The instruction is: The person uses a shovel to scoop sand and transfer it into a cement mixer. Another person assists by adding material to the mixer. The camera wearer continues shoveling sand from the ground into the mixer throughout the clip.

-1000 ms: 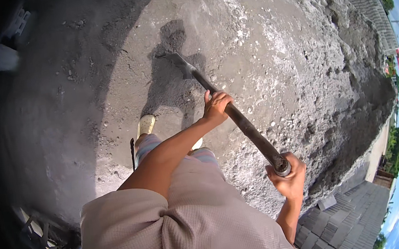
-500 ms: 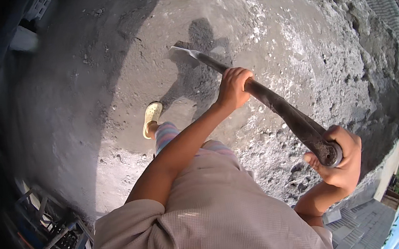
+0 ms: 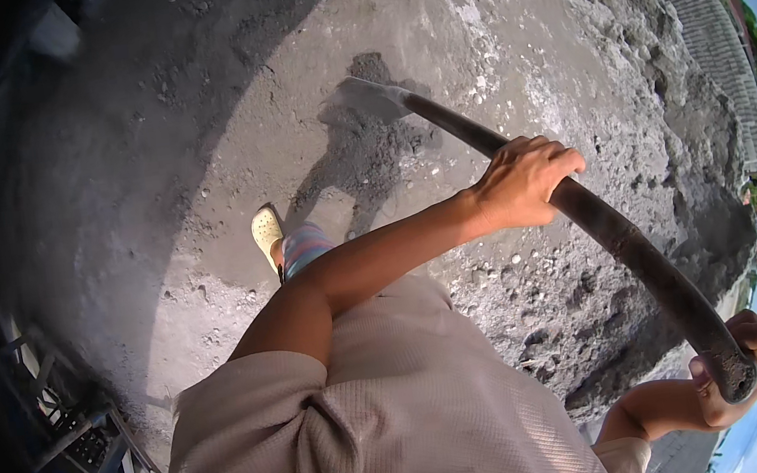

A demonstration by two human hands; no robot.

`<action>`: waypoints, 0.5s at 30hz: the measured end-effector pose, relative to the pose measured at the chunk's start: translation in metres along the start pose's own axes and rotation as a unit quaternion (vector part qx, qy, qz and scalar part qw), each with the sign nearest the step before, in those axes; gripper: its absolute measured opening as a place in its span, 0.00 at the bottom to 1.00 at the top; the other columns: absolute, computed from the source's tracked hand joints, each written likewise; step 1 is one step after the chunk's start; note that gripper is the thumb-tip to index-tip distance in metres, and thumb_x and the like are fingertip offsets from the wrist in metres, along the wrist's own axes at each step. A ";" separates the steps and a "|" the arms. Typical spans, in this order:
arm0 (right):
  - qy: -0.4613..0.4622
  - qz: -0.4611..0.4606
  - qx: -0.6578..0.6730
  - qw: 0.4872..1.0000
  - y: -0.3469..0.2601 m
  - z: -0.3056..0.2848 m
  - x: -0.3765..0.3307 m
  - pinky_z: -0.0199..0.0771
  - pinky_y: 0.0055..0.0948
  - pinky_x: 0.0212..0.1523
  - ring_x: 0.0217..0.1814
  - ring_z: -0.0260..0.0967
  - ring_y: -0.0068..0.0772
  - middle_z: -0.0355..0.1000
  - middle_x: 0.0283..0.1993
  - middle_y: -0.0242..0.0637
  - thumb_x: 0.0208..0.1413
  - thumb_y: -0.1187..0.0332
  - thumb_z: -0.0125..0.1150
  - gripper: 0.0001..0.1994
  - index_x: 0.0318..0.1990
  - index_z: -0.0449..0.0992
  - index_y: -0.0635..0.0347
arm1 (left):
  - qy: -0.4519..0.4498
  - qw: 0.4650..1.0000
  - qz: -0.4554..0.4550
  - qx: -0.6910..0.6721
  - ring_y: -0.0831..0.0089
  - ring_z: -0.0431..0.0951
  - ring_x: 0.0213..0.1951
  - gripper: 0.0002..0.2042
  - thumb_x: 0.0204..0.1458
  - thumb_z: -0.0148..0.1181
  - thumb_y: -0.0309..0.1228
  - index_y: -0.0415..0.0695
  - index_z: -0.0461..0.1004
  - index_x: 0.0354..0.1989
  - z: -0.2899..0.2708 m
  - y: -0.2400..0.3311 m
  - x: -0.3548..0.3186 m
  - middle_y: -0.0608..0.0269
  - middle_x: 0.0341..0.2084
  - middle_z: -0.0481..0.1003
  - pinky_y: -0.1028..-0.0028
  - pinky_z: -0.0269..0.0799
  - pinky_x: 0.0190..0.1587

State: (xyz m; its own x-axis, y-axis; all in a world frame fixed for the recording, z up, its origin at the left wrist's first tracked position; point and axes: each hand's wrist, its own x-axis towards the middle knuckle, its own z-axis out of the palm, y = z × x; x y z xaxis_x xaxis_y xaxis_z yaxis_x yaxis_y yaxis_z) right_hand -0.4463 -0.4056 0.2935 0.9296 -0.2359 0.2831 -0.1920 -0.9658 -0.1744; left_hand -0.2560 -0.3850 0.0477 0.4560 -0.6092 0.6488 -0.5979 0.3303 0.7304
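Observation:
A shovel [image 3: 620, 240] with a long dark handle slants across the view, from the ground ahead to my right side. Its thin metal blade [image 3: 371, 97] is at the grey ground, over my shadow and beside loose dirt. My left hand [image 3: 528, 180] is wrapped round the handle partway along, its arm stretched across my body. At the rear end of the handle, by my right side, my right hand [image 3: 750, 356] is closed on the shaft, partly hidden behind it.
A rough mound of grey soil [image 3: 668, 135] rises on the right, with a corrugated surface [image 3: 697, 18] beyond it. My yellow clog [image 3: 267, 236] stands on the ground ahead. Metal framework [image 3: 91, 433] is at lower left, and a pale block [image 3: 56, 30] at upper left.
Both hands have moved to the right with the shovel, the right hand also lower in view. The blade has shifted slightly right.

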 end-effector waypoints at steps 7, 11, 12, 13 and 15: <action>0.053 0.003 0.004 0.999 -0.039 0.008 0.048 0.52 0.20 0.21 0.18 0.52 0.24 0.59 0.17 0.31 0.35 0.61 0.62 0.16 0.23 0.65 0.64 | 0.054 0.998 0.004 -0.033 0.61 0.70 0.31 0.17 0.29 0.55 0.23 0.45 0.64 0.33 -0.042 -0.009 -0.004 0.60 0.24 0.69 0.66 0.63 0.35; -0.122 0.084 0.057 0.987 -0.043 0.221 0.080 0.59 0.24 0.19 0.14 0.56 0.31 0.63 0.14 0.36 0.30 0.71 0.63 0.11 0.21 0.66 0.61 | 0.107 0.941 -0.266 0.178 0.63 0.68 0.39 0.20 0.30 0.60 0.32 0.50 0.66 0.37 -0.044 -0.165 -0.138 0.65 0.32 0.69 0.61 0.56 0.40; -0.172 0.054 0.037 0.983 -0.046 0.248 0.073 0.62 0.29 0.21 0.17 0.62 0.42 0.66 0.17 0.40 0.27 0.72 0.61 0.10 0.21 0.68 0.60 | 0.025 0.909 -0.377 0.177 0.65 0.67 0.42 0.18 0.32 0.59 0.34 0.53 0.66 0.36 -0.055 -0.175 -0.167 0.69 0.37 0.67 0.58 0.53 0.41; -0.187 0.045 0.104 0.976 -0.070 0.248 0.077 0.64 0.32 0.23 0.20 0.65 0.44 0.66 0.17 0.39 0.24 0.73 0.58 0.10 0.21 0.68 0.59 | 0.012 0.884 -0.412 0.219 0.66 0.66 0.43 0.14 0.34 0.58 0.35 0.55 0.67 0.34 -0.058 -0.193 -0.185 0.72 0.39 0.66 0.57 0.50 0.42; -0.218 0.035 0.072 0.973 -0.090 0.237 0.085 0.65 0.33 0.24 0.22 0.66 0.44 0.66 0.18 0.40 0.23 0.74 0.57 0.10 0.21 0.68 0.59 | 0.087 0.900 -0.352 0.241 0.66 0.66 0.42 0.09 0.37 0.55 0.34 0.54 0.68 0.30 -0.061 -0.192 -0.189 0.71 0.36 0.67 0.56 0.48 0.43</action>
State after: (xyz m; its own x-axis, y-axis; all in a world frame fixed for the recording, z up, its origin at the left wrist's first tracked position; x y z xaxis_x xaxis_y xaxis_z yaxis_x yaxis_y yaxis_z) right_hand -0.2752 -0.3137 0.1100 0.9670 -0.2018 -0.1555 -0.2424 -0.9166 -0.3180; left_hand -0.1875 -0.2898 -0.2019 0.9052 -0.4090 0.1154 -0.3176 -0.4705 0.8232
